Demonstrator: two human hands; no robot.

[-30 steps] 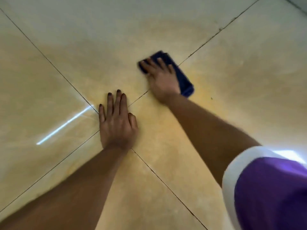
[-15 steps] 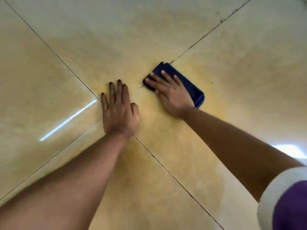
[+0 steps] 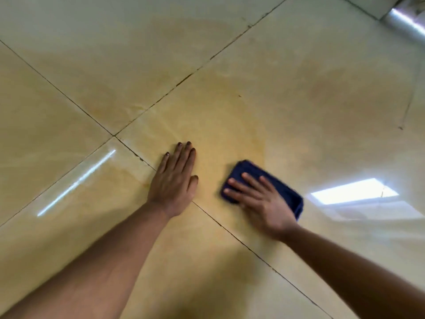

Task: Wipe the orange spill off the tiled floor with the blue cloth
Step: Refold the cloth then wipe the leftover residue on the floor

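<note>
1. The left hand (image 3: pixel 173 181) lies flat on the tiled floor (image 3: pixel 69 125), palm down, fingers straight and held close together, pointing away from the person and a little to the right. The thumb is tucked along the hand's right edge. It holds nothing; it only rests on the tile.
2. The left forearm runs from the lower left corner up to the wrist, nearly straight, and the heel of the hand sits over a dark grout line (image 3: pixel 230 231).
3. The right hand (image 3: pixel 259 202) presses down on the blue cloth (image 3: pixel 285 192) with its fingers extended and slightly spread, pointing toward the left. The fingers lie on top of the cloth rather than curling round it, so the hand is flat, not gripping.
4. The right forearm comes in from the lower right corner and angles up and left to the wrist.
5. The blue cloth is folded into a rough oblong and lies flat on the floor just right of the left hand, with a bare strip of tile between them. Its far and right edges show beyond the fingers and palm; its edges look slightly blurred.
6. The orange spill (image 3: pixel 220 125) shows as a thin yellowish film over the tile beyond and around both hands, spreading across the grout lines.
7. A bright strip of reflected light (image 3: pixel 78 180) lies on the tile left of the left hand, and a broader bright reflection (image 3: pixel 351 191) lies right of the cloth.
</note>
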